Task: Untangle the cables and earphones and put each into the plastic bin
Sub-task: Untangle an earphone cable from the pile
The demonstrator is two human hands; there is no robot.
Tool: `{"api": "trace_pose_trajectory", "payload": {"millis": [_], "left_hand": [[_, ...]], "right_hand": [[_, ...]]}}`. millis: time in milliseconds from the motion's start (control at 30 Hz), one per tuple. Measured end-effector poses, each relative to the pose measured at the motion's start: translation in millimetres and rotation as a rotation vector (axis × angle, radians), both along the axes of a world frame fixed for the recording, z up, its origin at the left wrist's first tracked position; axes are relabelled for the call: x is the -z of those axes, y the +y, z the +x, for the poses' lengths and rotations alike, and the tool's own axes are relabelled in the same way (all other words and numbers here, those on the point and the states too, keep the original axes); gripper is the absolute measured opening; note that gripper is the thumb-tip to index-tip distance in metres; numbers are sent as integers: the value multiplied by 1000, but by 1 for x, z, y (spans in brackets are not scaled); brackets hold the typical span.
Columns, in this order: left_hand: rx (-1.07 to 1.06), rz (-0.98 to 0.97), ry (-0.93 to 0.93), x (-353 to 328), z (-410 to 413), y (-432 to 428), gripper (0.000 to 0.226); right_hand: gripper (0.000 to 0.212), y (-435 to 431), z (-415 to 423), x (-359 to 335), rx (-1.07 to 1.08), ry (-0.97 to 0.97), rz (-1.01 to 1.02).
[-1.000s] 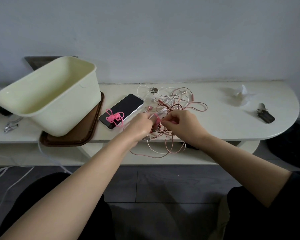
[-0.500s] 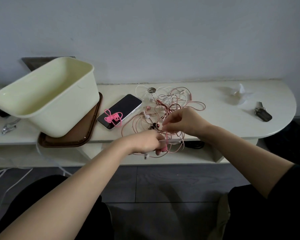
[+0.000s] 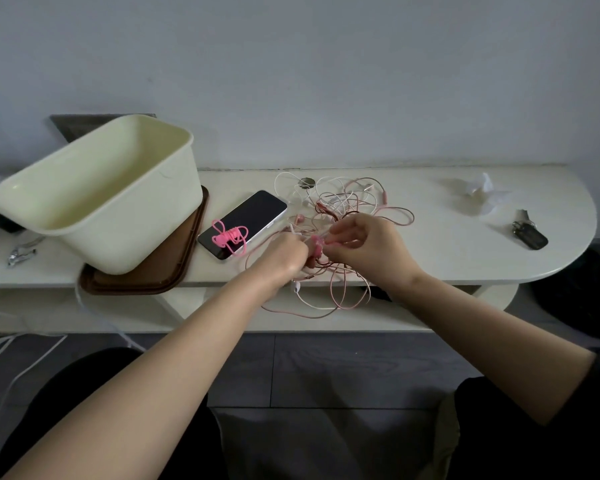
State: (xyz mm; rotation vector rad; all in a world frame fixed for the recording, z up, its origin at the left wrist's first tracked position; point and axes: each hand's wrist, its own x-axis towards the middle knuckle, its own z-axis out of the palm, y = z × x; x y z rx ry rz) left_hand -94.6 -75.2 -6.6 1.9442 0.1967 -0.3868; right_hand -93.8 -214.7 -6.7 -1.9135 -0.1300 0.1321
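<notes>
Two pinches on cable tangle (image 3: 340, 202) — left hand (image 3: 284, 252) | right hand (image 3: 368, 245) | fingers (image 3: 342, 232) curled — bin (image 3: 118, 230) on tray (image 3: 146, 284)

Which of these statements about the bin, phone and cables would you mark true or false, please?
1. The left hand and right hand both pinch the cable tangle. True.
2. The plastic bin stands on the floor. False: it sits on a brown tray on the table.
3. A bright pink coiled cable lies on the smartphone. True.
4. The keys lie left of the bin. False: they lie near the table's right end.
</notes>
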Motion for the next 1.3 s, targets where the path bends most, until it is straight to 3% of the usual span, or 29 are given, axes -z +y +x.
{"api": "trace_pose_trajectory", "payload": {"millis": [167, 367, 633, 833, 967, 1033, 1200, 1300], "left_hand": [[49, -32, -57, -3, -3, 1, 36], [235, -106, -20, -13, -6, 11, 33], [487, -107, 275, -16, -11, 18, 32], [535, 153, 226, -11, -15, 11, 23], [512, 201, 175, -8, -18, 6, 19], [491, 233, 147, -6, -17, 4, 19], [481, 460, 24, 1, -12, 2, 24], [471, 714, -49, 11, -11, 0, 22]], "right_hand": [[17, -2, 3, 4, 53, 260, 215], [10, -11, 11, 2, -55, 387, 417], [29, -17, 10, 10, -219, 229, 119], [28, -19, 11, 6, -377, 157, -56], [22, -22, 13, 8, -405, 190, -84], [24, -22, 15, 11, -402, 249, -40], [26, -19, 18, 11, -282, 566, 350], [30, -18, 19, 12, -255, 558, 299]]}}
